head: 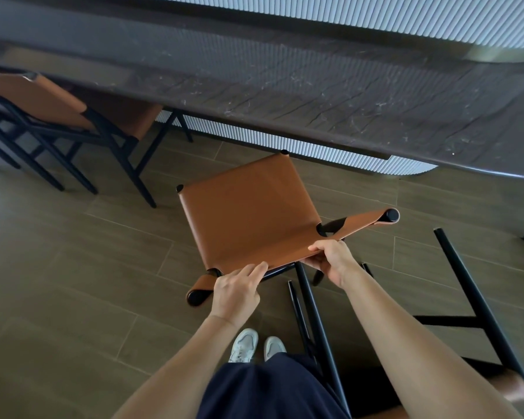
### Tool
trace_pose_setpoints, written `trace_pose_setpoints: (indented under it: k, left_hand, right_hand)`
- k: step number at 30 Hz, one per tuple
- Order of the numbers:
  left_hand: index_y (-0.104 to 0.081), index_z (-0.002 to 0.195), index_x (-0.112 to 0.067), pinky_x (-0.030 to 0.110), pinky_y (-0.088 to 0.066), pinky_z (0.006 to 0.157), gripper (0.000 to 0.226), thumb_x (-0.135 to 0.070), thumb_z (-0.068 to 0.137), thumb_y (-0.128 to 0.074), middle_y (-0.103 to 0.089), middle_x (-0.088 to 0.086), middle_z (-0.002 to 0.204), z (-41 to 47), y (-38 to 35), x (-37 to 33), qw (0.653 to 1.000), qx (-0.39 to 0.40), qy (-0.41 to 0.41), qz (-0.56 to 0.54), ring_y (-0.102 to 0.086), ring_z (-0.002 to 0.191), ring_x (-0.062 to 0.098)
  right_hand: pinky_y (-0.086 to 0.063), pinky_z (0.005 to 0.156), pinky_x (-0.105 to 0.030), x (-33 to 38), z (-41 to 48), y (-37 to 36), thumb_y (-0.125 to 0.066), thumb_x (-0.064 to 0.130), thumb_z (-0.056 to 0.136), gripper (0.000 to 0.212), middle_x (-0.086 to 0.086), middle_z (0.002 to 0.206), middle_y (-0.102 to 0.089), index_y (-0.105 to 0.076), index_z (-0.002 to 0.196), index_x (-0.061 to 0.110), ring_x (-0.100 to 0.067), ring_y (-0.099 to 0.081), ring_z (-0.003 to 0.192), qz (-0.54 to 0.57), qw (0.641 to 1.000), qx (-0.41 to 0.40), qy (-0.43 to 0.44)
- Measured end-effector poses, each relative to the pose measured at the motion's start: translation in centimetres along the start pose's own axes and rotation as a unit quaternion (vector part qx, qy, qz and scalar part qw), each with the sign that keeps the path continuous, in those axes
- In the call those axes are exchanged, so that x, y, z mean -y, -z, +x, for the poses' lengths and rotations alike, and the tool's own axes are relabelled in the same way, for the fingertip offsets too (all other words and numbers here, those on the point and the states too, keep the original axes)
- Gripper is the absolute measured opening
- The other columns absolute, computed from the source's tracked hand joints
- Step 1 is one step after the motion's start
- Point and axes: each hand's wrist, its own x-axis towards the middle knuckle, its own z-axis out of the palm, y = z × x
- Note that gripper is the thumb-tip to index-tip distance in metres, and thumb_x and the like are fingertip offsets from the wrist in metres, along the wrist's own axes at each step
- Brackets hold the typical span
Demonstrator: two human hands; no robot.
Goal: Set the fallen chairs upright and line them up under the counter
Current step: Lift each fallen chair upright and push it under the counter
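A chair with a tan leather seat (248, 207) and black frame stands upright in front of me, facing the dark stone counter (315, 95). My left hand (235, 293) rests on the top edge of its leather backrest with fingers laid fairly straight. My right hand (330, 258) grips the same backrest edge further right, fingers curled round it. A second chair (472, 300) lies fallen on the floor at my right, black legs pointing up and away. A third chair (58, 101) stands upright at the left, partly under the counter.
The counter's overhang runs across the view, above a ribbed white base panel (285, 140). Brown tiled floor (73, 267) spreads to the left. My feet in white shoes (254, 346) stand just behind the held chair, close to the fallen chair's legs.
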Motion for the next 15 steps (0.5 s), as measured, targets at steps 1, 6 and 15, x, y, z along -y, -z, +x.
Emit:
trace_pose_setpoints:
  k: [1, 6, 15]
  left_hand:
    - [-0.076, 0.09, -0.011, 0.02, -0.037, 0.038, 0.059, 0.016, 0.037, -0.073, -0.067, -0.006, 0.067, -0.05, -0.08, 0.05, 1.0, -0.002, -0.002, 0.002, -0.058, 0.046, 0.016]
    - [-0.075, 0.089, -0.011, 0.019, -0.036, 0.036, 0.06, 0.018, 0.036, -0.072, -0.067, -0.006, 0.066, -0.1, -0.3, 0.15, 1.0, -0.011, -0.005, 0.011, -0.056, 0.044, 0.016]
    - [-0.075, 0.092, -0.009, 0.021, -0.042, 0.041, 0.055, 0.018, 0.044, -0.074, -0.071, -0.004, 0.075, -0.31, -0.68, 0.43, 0.999, -0.042, -0.007, 0.004, -0.064, 0.054, 0.016]
  right_hand:
    - [-0.059, 0.056, -0.033, -0.02, 0.0, 0.02, -0.046, -0.013, 0.088, 0.015, -0.021, 0.089, -0.067, -0.056, 0.094, -0.003, -0.031, -0.07, 0.08, 0.002, 1.0, 0.001, -0.001]
    - [-0.059, 0.056, -0.034, -0.08, 0.0, 0.03, -0.047, -0.014, 0.087, 0.02, -0.022, 0.092, -0.065, -0.054, 0.104, -0.006, -0.032, -0.069, 0.081, 0.005, 1.0, 0.002, -0.002]
    - [-0.059, 0.057, -0.035, -0.1, 0.04, 0.07, -0.048, -0.013, 0.087, 0.023, -0.023, 0.095, -0.067, -0.055, 0.108, -0.007, -0.033, -0.071, 0.083, 0.001, 1.0, 0.0, -0.003]
